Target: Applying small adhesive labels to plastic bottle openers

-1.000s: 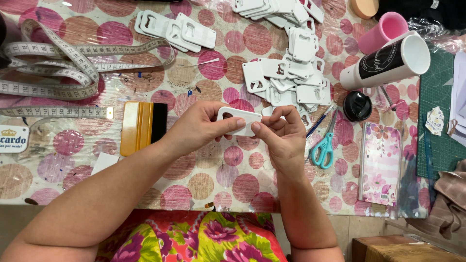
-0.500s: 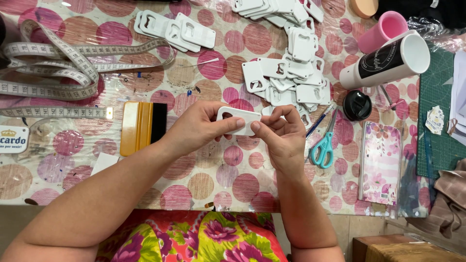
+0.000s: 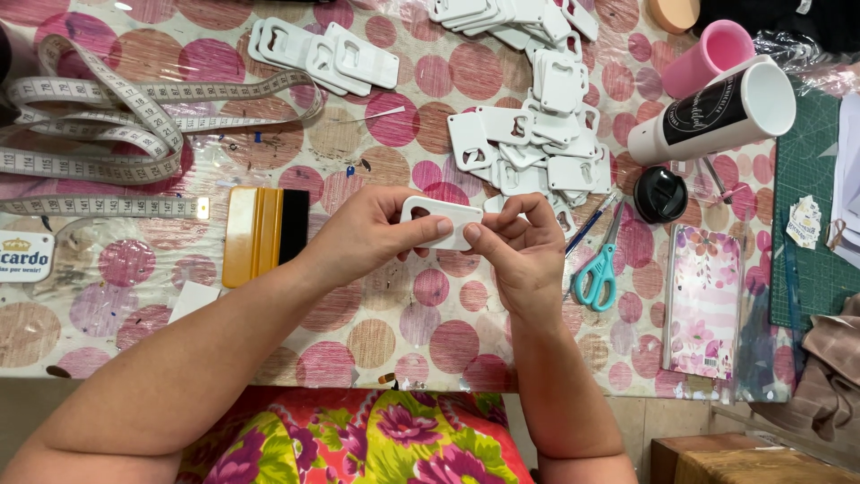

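Pinched between left hand and right hand, both clamped, white flat plastic slotted card hangs apparently clear above dotted desk.

White tag, yellow-and-black squeegee, teal scissors, pink cup, pink-dotted tablecloth, floral booklet.

The person is wearing a bright floral garment in red, pink, yellow and green, showing at six o'clock. Both forearms are showing bare, with no sleeves reaching them.
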